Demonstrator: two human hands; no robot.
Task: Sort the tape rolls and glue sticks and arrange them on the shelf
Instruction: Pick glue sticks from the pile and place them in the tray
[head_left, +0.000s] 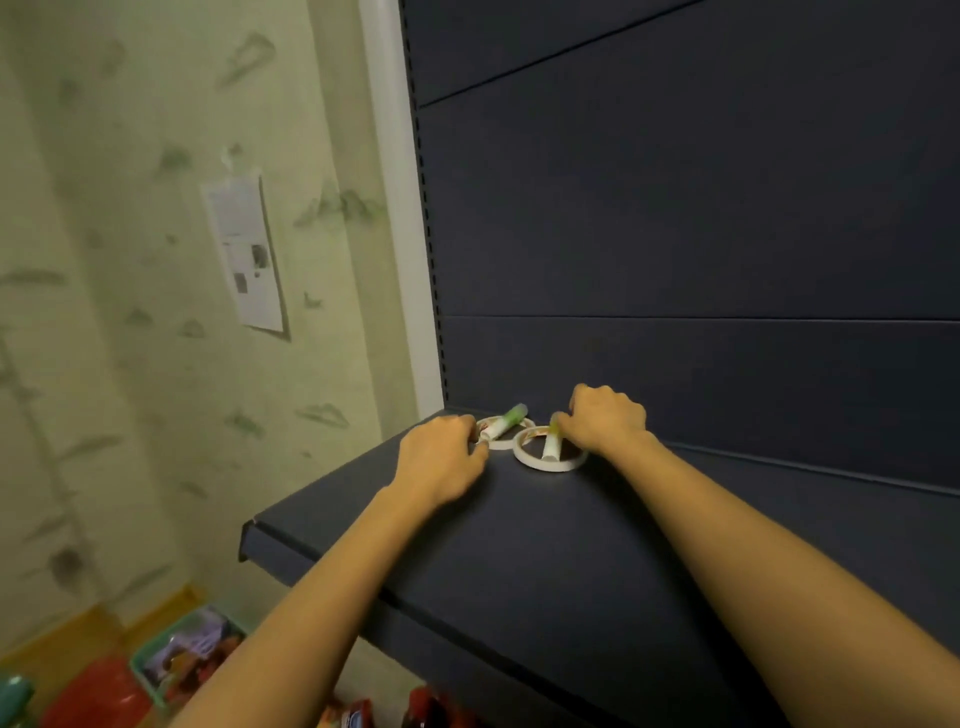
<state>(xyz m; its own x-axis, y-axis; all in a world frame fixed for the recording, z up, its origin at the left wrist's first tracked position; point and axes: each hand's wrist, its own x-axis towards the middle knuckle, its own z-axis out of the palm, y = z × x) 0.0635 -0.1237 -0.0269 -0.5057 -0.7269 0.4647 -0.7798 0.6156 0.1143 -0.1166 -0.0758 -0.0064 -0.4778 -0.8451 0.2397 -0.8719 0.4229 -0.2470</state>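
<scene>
- Two flat white tape rolls are seen lying side by side near the back left corner of a dark blue metal shelf (545, 545), the far roll (503, 442) just beside the near roll (545, 462).
- A white glue stick with a green cap (503, 422) is laid tilted across the far roll; a second, similar glue stick (550, 446) is laid across the near roll.
- The green end of the second glue stick is pinched by the fingertips of the right hand (605, 415), its fingers curled together.
- The left hand (441, 457) is rested on the shelf, fingers loosely bent, fingertips touching the far roll's edge.
- A printed paper sheet (244, 249) is seen hung on the pale patterned wall (130, 260).
- Blurred baskets, one green (156, 675), are seen on the floor below.
</scene>
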